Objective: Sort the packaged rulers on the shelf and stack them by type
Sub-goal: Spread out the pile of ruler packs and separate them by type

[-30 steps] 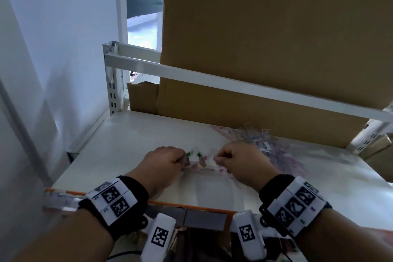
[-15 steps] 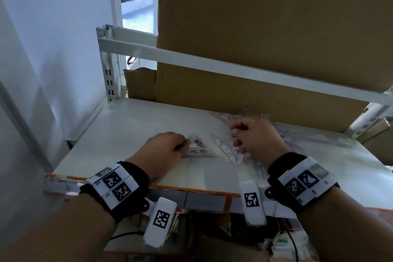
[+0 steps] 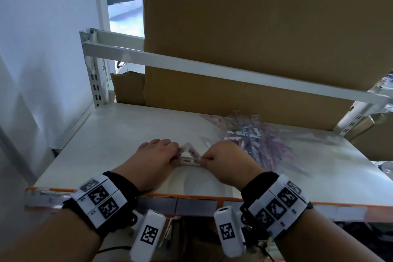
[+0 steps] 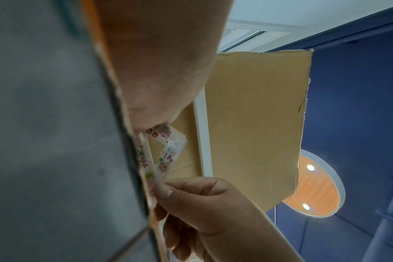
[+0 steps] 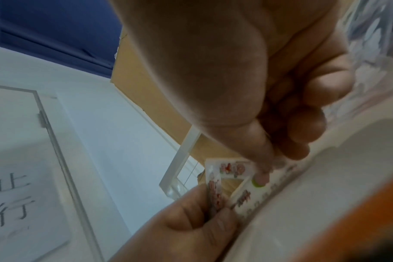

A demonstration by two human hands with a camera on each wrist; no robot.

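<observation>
shelf left: bare | right: ruler pile | behind: cardboard | above: crossbar

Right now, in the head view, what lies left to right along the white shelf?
Left hand → clear triangular set-square packet with red and green print → right hand → loose heap of clear-wrapped pink rulers.

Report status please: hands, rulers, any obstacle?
Left hand and right hand both pinch triangular ruler stack. Unsorted pile lies right. No obstacle.

Right hand: returned from the ruler pile to the triangular set square, now pinching its right corner; left hand now grips the left corner; set square lifted upright between both
</observation>
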